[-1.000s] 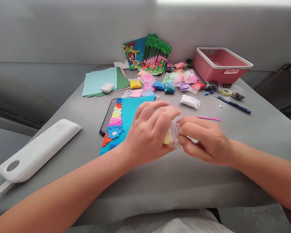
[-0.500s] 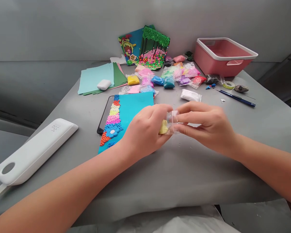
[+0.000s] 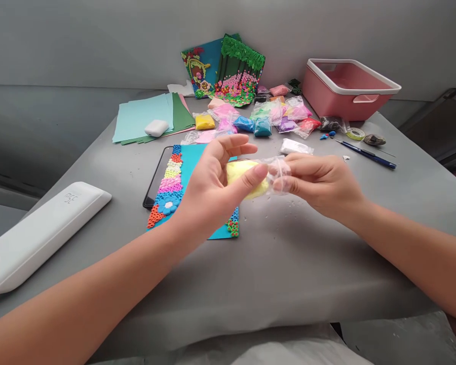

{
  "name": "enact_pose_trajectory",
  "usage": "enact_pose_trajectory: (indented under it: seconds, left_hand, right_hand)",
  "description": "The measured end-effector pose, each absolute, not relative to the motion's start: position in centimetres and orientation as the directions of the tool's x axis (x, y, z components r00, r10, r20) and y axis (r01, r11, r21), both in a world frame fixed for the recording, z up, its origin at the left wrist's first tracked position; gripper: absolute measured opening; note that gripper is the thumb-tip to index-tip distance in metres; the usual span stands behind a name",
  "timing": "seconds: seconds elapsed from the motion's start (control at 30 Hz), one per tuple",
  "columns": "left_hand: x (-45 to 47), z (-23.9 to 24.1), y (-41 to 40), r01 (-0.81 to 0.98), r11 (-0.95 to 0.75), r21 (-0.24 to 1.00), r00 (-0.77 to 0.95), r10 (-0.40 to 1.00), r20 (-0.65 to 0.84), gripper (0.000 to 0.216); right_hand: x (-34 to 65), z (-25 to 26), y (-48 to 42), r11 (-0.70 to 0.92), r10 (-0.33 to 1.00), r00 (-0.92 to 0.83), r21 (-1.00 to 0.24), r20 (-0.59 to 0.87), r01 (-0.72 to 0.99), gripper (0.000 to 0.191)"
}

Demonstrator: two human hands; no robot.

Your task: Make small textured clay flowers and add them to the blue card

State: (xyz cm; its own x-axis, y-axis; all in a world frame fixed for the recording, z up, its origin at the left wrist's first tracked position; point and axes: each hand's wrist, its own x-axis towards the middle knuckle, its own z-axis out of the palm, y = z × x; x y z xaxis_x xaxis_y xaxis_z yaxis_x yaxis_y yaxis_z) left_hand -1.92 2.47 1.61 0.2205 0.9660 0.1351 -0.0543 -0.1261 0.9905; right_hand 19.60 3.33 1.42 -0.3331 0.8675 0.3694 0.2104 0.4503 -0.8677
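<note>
A clear plastic bag of pale yellow clay [image 3: 240, 171] is held between my two hands above the table. My left hand [image 3: 213, 187] cradles the clay end, thumb pressed on the bag and the other fingers curled loosely behind. With thumb and fingers, my right hand [image 3: 315, 182] pinches the open-looking mouth of the bag; its fingertips show through the plastic. Under and behind my left hand lies a blue sheet [image 3: 195, 165] decorated with rows of small coloured clay rings and a blue clay flower [image 3: 168, 205]. A dark tablet or phone [image 3: 155, 177] sticks out beneath the sheet.
Several bags of coloured clay [image 3: 263, 126] lie at the back, before two decorated panels [image 3: 243, 76]. A pink basket [image 3: 338, 104], a blue craft knife or pen [image 3: 368, 154] and tape [image 3: 355, 134] are to the right. Coloured paper [image 3: 137, 119] and a white device [image 3: 49, 233] are left.
My left hand has turned and loosened its fingers, so the yellow clay bag shows more fully. Both hands have risen slightly, with my right hand still at the bag's mouth.
</note>
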Motion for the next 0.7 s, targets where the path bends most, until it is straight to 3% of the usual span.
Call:
enact_pose_trajectory:
  seconds: [0.13,0.23,0.33,0.5,0.6,0.7]
  left_hand:
    - [-1.9,2.0,2.6,-0.165,0.149,0.975,0.272,0.957,-0.1,0.07]
    - [-2.0,1.9,2.6,-0.143,0.217,0.966,0.389,0.909,-0.146,0.061]
    - [-2.1,2.0,2.5,-0.137,0.219,0.966,0.42,0.896,-0.144,0.05]
    - [-2.1,1.9,2.6,-0.186,0.279,0.942,0.4,0.897,-0.187,0.052]
    - [-2.1,1.9,2.7,-0.191,0.335,0.923,0.425,0.875,-0.23,0.05]
    - [-2.1,1.9,2.6,-0.176,0.341,0.923,0.418,0.875,-0.244,0.049]
  right_hand:
    - [19.7,1.0,2.8,0.671,0.742,-0.346,-0.625,0.575,0.4,0.019]
    - [20.1,0.7,2.9,0.744,0.649,-0.352,-0.466,0.674,0.479,0.016]
    - [20.4,0.7,3.3,0.78,0.598,-0.393,-0.395,0.698,0.485,0.019]
    - [20.3,0.9,3.1,0.756,0.637,-0.408,-0.425,0.654,0.498,0.015]
    - [19.7,1.1,2.1,0.667,0.742,-0.334,-0.596,0.581,0.446,0.001]
    - [19.2,1.1,1.5,0.567,0.823,-0.255,-0.759,0.508,0.32,0.016]
